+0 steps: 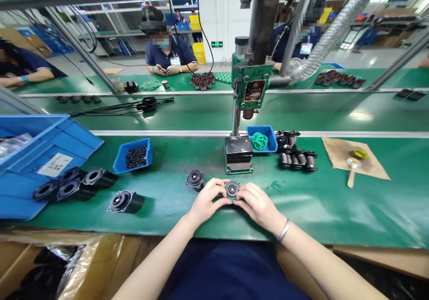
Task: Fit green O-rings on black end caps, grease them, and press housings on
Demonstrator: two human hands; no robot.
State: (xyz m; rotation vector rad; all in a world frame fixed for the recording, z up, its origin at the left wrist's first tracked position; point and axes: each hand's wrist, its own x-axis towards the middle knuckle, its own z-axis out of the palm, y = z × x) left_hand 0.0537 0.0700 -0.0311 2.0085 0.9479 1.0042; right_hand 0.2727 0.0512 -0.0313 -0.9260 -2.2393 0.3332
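Between my two hands is a round black motor end cap (232, 188) with a pale centre, and a bit of green ring shows at its lower edge. My left hand (210, 198) pinches it from the left, fingers on its rim and thumb at the near side. From the right, my right hand (256, 201) grips the opposite rim the same way. A similar black part (195, 179) stands just left of my left hand. Behind the held cap sits the black block (238, 147) of the green press (252, 83).
A blue bin (117, 159) holds small black pieces; another blue bin (271, 138) holds green rings. Black housings (129, 201) stand left, beside a large blue crate (77, 141). Rotors (298, 160) lie right of the press. Cardboard (375, 163) carries yellow grease and a spatula (351, 175). Co-workers sit opposite.
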